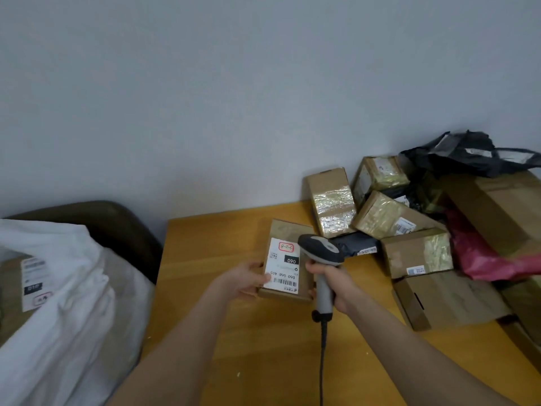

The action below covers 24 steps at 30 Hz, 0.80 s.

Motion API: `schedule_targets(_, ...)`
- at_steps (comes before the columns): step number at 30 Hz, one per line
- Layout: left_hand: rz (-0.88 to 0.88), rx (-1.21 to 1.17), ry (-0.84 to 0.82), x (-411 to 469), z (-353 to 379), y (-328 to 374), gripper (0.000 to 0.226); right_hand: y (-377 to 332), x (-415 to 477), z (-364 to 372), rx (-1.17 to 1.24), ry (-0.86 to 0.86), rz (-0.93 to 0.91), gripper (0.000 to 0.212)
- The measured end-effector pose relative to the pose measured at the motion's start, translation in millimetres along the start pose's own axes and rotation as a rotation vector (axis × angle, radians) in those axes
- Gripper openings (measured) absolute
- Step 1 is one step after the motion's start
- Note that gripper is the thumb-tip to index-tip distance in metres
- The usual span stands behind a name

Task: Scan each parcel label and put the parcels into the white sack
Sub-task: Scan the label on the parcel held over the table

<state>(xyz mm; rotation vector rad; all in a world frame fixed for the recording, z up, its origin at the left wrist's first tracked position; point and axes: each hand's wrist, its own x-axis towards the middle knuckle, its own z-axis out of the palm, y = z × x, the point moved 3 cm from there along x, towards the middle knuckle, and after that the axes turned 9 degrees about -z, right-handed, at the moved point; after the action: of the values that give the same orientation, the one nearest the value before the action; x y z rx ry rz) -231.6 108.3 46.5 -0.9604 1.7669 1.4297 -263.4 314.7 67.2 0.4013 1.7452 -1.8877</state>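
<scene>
On the wooden table, left hand grips the labelled parcel; right hand clasps the scanner beside it.

Left side of the desk open, right side walled in.
Bare wood runs down the desk along its left edge, far to near; the heap of parcels blocks the far right corner and right edge, the scanner cable trails down mid-desk, and the white sack bulges just beside the left edge.
</scene>
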Motion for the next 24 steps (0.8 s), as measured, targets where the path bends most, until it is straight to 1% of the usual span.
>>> schedule_targets(3, 0.03, -0.082, 0.05, -18, -5, 1, 0.054, -12, -10, 4, 0.008, -0.013, -0.059, 0.023)
schedule_targets(6, 0.102, -0.219, 0.085, -31, -6, 3, 0.047, -18, -24, 7, -0.014, 0.058, -0.153, 0.035)
schedule_targets(7, 0.129, -0.259, 0.106, -35, -7, 5, 0.047, -19, -31, 7, -0.036, 0.075, -0.18, 0.035)
schedule_targets(10, 0.198, -0.345, 0.194, -43, -13, 7, 0.05, -13, -57, 11, -0.11, 0.053, -0.207, 0.014)
schedule_targets(11, 0.219, -0.357, 0.225, -44, -15, 8, 0.052, -11, -66, 12, -0.152, 0.042, -0.212, 0.01)
schedule_targets(15, 0.271, -0.369, 0.309, -50, -17, 8, 0.055, -3, -92, 20, -0.238, -0.01, -0.21, 0.012)
schedule_targets(24, 0.292, -0.369, 0.373, -56, -13, 9, 0.056, -5, -119, 31, -0.295, -0.037, -0.214, 0.016)
